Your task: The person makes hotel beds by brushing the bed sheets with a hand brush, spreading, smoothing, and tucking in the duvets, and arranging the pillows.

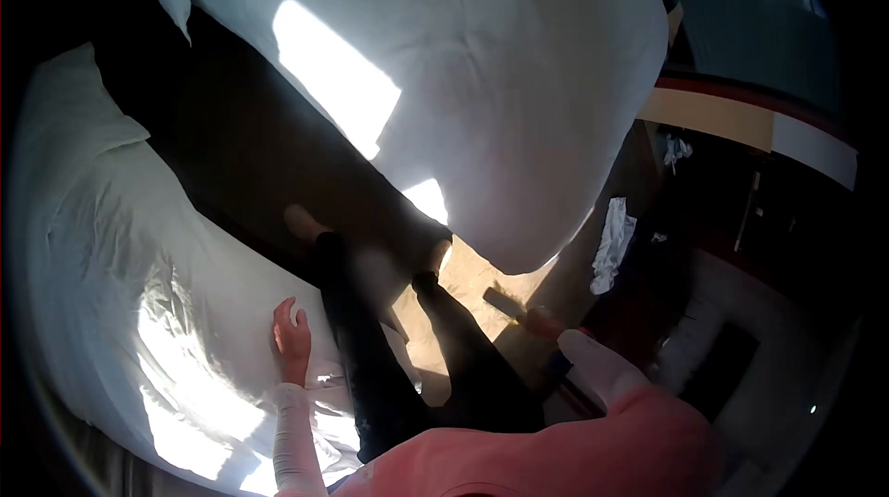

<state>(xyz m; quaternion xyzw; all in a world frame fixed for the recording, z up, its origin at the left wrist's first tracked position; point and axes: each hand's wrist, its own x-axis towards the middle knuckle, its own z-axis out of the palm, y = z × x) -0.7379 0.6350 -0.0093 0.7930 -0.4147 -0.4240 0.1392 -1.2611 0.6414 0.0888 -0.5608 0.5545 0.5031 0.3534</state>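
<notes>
Head view, logged left to right from my station. Left bed [88,210]: white cover, creased, bright sun patches on its lower part. Left hand [293,339]: at the right edge of this bed, fingers apart and loosely curved, thumb away from them; whether the palm presses on the cover I cannot tell. Next, the legs in dark trousers [375,367], feet bare, between the two beds. Beyond them, the large bed [500,62], white cover, its near rounded corner over sunlit floor [431,326]. Right hand [542,323]: fingers closed on one end of a flat grey object [503,302], which points up and left above the floor, near that corner. I cannot identify the object. Farther right, a crumpled white cloth [613,247] lies near the large bed's right edge, well apart from the left hand.
</notes>
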